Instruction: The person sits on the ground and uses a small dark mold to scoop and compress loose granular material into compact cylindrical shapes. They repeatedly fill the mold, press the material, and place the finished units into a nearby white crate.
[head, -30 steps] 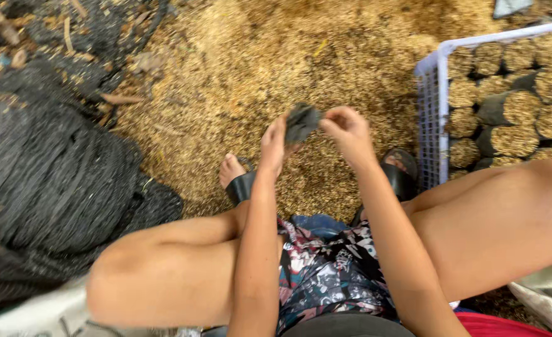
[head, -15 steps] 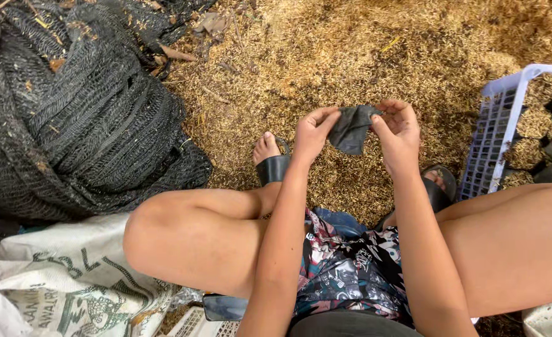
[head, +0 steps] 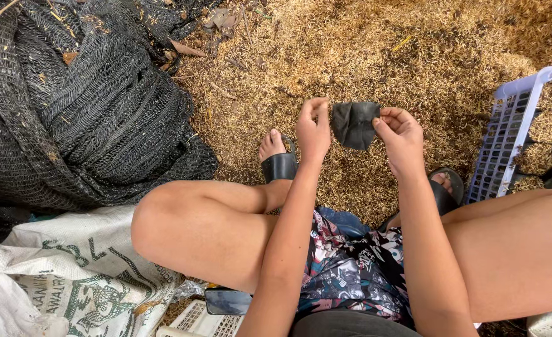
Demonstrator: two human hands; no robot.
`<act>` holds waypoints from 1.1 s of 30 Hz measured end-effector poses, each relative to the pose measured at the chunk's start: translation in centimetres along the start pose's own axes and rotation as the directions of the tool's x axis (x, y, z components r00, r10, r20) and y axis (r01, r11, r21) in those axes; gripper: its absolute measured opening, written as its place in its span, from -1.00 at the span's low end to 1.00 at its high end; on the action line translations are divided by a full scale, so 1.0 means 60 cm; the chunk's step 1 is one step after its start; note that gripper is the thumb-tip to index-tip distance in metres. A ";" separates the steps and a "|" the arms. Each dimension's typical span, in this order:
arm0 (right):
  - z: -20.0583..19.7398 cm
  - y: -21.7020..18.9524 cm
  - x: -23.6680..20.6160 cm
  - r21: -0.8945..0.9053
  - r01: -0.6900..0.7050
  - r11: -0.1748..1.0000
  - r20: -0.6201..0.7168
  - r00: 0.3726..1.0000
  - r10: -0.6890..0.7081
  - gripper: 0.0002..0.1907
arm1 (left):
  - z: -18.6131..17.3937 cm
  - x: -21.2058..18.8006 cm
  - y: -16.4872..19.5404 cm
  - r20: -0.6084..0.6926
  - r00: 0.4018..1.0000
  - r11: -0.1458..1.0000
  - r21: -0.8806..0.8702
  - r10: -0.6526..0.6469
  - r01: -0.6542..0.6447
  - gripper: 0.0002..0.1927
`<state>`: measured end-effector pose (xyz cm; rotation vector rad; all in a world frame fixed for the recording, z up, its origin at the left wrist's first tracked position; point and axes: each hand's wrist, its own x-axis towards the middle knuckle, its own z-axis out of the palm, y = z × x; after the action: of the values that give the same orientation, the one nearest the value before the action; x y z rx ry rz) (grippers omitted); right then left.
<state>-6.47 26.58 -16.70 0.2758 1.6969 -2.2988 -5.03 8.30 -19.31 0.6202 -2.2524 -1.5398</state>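
Observation:
A small black plastic bag (head: 354, 123) is held up between both hands above a pile of golden rice husks (head: 376, 56). My left hand (head: 313, 130) pinches its left edge and my right hand (head: 399, 136) pinches its right edge, spreading it flat. I sit with knees apart, feet in black sandals (head: 280, 165) resting on the husks.
A pale blue plastic crate (head: 505, 143) with several husk-filled black bags stands at the right. A heap of black netting (head: 82, 106) lies at the left, a white printed sack (head: 70, 268) beneath it. A phone (head: 227, 301) rests on a white basket (head: 201, 323) near my left thigh.
The view has swung left, so the crate has slid toward the right edge and more netting and sack show. Both hands have kept hold of the bag and spread it wider.

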 end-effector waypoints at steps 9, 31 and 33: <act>0.011 0.003 -0.006 -0.082 0.102 0.991 -0.147 0.983 -0.113 -0.81 | 0.020 -0.059 0.062 0.233 0.959 0.973 0.126 0.159 -0.192 -0.66; 0.014 0.019 0.003 -0.136 0.024 0.990 0.251 0.968 0.010 -0.83 | 0.008 -0.022 -0.020 0.359 0.854 0.924 0.209 -0.377 0.319 -0.51; 0.017 0.022 0.002 -0.080 -0.019 0.997 0.264 0.964 0.039 -0.82 | 0.005 -0.024 -0.018 0.392 0.861 0.944 0.195 -0.324 0.266 -0.60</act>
<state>-6.14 25.21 -17.60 -0.0236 1.6280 -2.1318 -3.79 8.99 -20.46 0.7642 -2.7022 -1.8236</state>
